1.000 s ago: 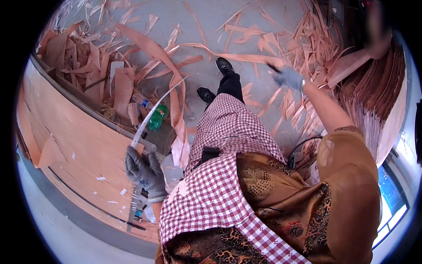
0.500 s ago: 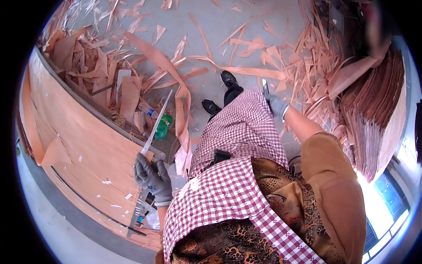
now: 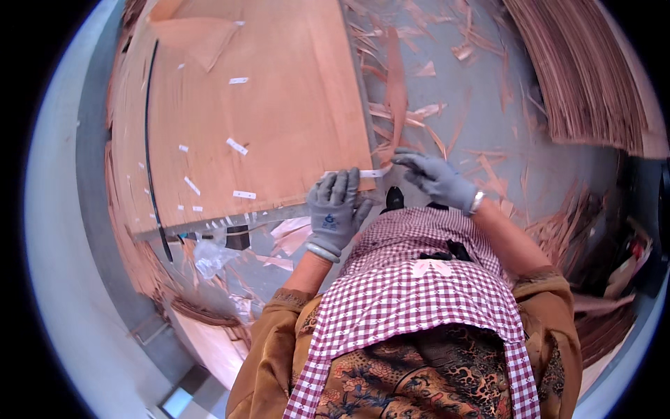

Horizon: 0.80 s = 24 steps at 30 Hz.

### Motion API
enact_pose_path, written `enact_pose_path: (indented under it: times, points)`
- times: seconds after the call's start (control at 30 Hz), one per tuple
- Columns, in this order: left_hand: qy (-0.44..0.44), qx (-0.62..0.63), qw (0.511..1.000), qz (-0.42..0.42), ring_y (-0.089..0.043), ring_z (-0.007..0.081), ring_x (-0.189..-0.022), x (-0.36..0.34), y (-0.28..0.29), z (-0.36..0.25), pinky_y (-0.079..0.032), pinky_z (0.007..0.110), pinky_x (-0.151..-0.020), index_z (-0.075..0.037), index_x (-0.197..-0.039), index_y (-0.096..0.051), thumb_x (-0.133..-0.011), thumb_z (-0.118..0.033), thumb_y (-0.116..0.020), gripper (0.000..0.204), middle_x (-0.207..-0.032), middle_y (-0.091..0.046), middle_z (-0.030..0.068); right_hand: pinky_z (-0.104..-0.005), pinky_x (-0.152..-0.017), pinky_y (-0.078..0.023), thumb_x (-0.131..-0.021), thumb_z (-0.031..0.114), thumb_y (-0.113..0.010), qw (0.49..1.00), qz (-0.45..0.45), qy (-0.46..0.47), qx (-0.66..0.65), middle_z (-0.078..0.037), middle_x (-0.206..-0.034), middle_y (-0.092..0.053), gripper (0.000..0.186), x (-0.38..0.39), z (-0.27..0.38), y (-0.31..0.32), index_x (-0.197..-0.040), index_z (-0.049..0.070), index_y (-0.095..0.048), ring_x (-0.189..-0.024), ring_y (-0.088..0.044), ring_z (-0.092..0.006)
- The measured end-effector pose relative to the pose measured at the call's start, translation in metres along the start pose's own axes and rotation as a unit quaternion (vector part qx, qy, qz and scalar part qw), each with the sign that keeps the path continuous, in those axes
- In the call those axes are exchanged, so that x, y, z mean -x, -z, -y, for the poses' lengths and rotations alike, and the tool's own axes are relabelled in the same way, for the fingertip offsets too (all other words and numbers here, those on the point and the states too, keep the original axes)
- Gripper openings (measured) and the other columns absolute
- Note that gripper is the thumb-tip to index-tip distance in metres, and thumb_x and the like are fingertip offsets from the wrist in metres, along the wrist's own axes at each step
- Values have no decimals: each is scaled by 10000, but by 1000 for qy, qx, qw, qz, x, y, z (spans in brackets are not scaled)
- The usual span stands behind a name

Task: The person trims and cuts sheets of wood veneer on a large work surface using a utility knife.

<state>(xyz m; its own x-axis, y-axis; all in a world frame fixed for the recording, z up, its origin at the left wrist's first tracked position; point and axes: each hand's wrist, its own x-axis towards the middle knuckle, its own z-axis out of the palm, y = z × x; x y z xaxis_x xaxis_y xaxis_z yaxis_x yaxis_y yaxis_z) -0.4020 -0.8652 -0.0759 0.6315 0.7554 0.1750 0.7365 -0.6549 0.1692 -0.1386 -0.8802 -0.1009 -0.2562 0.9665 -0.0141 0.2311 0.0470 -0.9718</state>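
Note:
My left hand [image 3: 335, 209], in a grey glove, lies with fingers stretched out on the near right corner of a tan wood veneer sheet [image 3: 279, 119]. Under its fingertips runs a white tape strip [image 3: 370, 173], which reaches past the sheet's right edge. Just off that edge my right hand [image 3: 440, 183], gloved too, has its fingers together at the strip's free end; the exact grip is partly hidden. Short white tape pieces [image 3: 243, 195] are scattered over the sheet, and several hang along its near edge.
A long black rod [image 3: 150, 133] lies along the sheet's left side. Veneer scraps [image 3: 395, 84] litter the floor to the right. A tall veneer stack [image 3: 593, 77] stands at the far right. Clear plastic [image 3: 211, 256] lies below the near edge.
I have turned toward the veneer sheet. The white strip, upright in my left hand before, now lies across the sheet's corner. The bladed tool no longer shows in my right hand, which is now at the strip.

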Motion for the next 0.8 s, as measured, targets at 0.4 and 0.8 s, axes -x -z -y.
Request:
enact_pose_path:
  times: [0.4, 0.8]
  points:
    - [29, 39, 998, -39, -486, 277, -1147, 1, -5, 1, -389, 477, -952, -105, -1299, -531, -789, -415, -663, 611, -1231, -514, 75, -222, -753, -435, -885, 117, -698, 946, 133, -225, -190, 58, -902, -579, 184, -21, 12, -7, -1030, 33, -621, -832, -500, -56]
    - [48, 13, 998, -43, -503, 249, -1128, -3, 7, -5, -420, 458, -932, -130, -1271, -568, -789, -379, -654, 549, -1161, -562, 48, -253, -824, -458, -928, 152, -644, 903, 291, -237, -208, 14, -1022, -599, 412, -34, 14, 11, -1287, -9, -524, -912, -532, -80]
